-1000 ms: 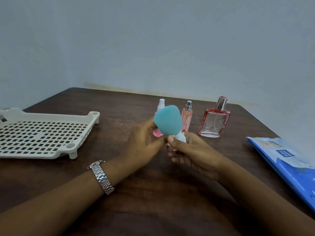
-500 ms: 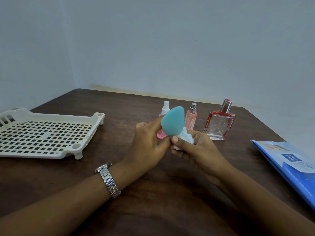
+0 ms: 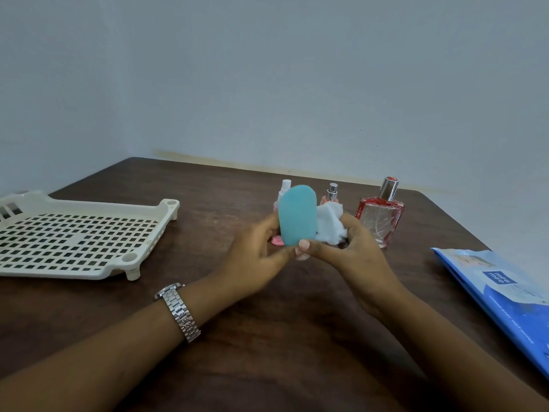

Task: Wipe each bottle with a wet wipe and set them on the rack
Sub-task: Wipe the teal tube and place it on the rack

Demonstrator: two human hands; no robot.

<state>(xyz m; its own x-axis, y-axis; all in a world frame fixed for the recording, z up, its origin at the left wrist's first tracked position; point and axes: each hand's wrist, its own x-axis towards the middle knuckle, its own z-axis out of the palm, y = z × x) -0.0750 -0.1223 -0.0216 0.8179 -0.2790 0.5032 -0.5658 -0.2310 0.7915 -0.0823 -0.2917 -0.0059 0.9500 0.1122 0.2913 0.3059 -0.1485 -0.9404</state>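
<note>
A teal rounded bottle (image 3: 297, 217) is held above the table's middle by my left hand (image 3: 257, 257), whose fingers curl round its left side and lower end. My right hand (image 3: 353, 257) grips a crumpled white wet wipe (image 3: 329, 223) against the bottle's right side, its thumb at the bottle's bottom end. Behind them stand a small pink bottle with a white cap (image 3: 284, 190), a slim pink spray bottle (image 3: 331, 194) and a square red glass perfume bottle (image 3: 380, 217). The cream slotted rack (image 3: 74, 239) lies at the left with nothing on it.
A blue wet-wipe pack (image 3: 502, 295) lies at the table's right edge. The dark wooden table (image 3: 267, 352) ends at a pale wall behind the bottles. A metal watch (image 3: 179, 312) is on my left wrist.
The teal bottle has been turned so its broad face shows, and the wipe has come out from under it to its right side, more spread out. Both hands stay together mid-table.
</note>
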